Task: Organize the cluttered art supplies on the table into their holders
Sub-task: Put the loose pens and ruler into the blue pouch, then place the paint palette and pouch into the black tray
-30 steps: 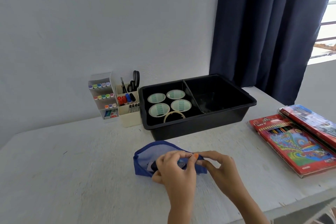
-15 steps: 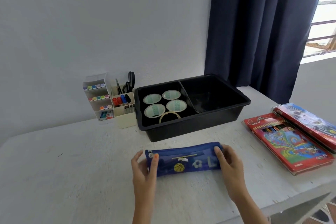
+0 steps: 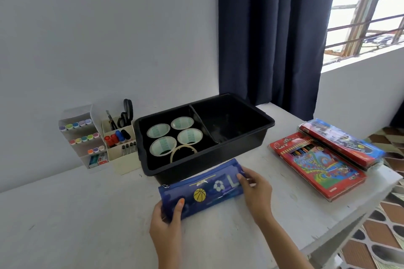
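Head view, looking down at a white painted table (image 3: 76,214).

- Both hands hold a flat blue fabric pencil pouch (image 3: 203,190) printed with a basketball and a football. It sits just in front of the black plastic two-compartment bin (image 3: 209,162), long side toward me, right end farther away.
- Left hand (image 3: 168,223) grips the pouch's left end, thumb on top and fingers underneath.
- Right hand (image 3: 255,192) clasps the right end, fingers curled over the edge.
- I cannot tell whether the pouch rests on the table or is lifted just off it.
- The bin's left compartment holds four wide rolls of tape (image 3: 158,130) and one thin tan tape ring (image 3: 183,152).
- Left of the bin stands a cream desk organiser (image 3: 122,159) with black-handled scissors (image 3: 126,112) and markers. Beside it is a white tiered marker rack (image 3: 87,137).
- To the right, near the table edge, are two red boxes of colour pencils (image 3: 317,166), one overlapping the other.
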`<state>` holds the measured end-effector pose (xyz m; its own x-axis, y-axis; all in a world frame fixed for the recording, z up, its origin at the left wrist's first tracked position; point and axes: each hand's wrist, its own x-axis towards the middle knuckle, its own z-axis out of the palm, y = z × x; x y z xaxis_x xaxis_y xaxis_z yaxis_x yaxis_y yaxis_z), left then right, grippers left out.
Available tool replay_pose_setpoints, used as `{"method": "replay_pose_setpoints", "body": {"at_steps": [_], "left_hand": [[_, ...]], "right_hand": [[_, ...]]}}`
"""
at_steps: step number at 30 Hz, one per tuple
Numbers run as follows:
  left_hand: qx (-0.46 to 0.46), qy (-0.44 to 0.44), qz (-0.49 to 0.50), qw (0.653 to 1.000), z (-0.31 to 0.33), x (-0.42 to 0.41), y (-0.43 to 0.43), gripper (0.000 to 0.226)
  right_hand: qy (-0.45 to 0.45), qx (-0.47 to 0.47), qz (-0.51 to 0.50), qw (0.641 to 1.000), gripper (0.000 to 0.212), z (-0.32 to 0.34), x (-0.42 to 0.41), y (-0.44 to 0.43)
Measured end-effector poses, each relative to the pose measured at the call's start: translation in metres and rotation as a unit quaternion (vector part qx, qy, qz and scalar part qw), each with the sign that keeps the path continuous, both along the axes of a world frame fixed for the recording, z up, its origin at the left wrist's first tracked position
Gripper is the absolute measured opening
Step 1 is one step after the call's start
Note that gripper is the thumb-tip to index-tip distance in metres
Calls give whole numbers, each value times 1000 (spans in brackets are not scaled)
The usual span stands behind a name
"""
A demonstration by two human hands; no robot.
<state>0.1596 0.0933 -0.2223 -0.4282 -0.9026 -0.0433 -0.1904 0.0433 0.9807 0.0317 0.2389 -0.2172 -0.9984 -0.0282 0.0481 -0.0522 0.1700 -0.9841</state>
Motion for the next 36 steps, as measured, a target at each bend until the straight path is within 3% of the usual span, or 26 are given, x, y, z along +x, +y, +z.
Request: {"method": "replay_pose_setpoints", "body": {"at_steps": [4, 8, 13, 18, 21, 31, 33, 36], "left_hand": [[11, 46, -5, 999, 0, -15, -6, 42], [-27, 38, 3, 999, -5, -23, -10, 46], [-247, 21, 97, 964, -7, -33, 2, 47], [-329, 115, 4, 937, 10, -62, 51, 32], [-299, 145, -56, 941, 19, -87, 85, 25], [-143, 139, -113, 973, 43, -188, 203, 18], [-80, 133, -138, 978, 48, -212, 231, 16], [-45, 100, -166, 980, 49, -242, 269, 22]], "right_hand": [[-7, -57, 16, 998, 25, 10, -17, -3], [6, -31, 36, 999, 24, 2, -24, -5], [16, -3, 38, 999, 27, -11, -18, 4], [42, 9, 5, 999, 29, 1, -21, 27], [67, 2, -10, 998, 32, 15, -30, 51], [164, -7, -9, 986, 31, 52, -125, 159], [186, 12, -9, 983, 33, 58, -153, 185], [225, 116, -21, 967, 34, 60, -190, 225]]}}
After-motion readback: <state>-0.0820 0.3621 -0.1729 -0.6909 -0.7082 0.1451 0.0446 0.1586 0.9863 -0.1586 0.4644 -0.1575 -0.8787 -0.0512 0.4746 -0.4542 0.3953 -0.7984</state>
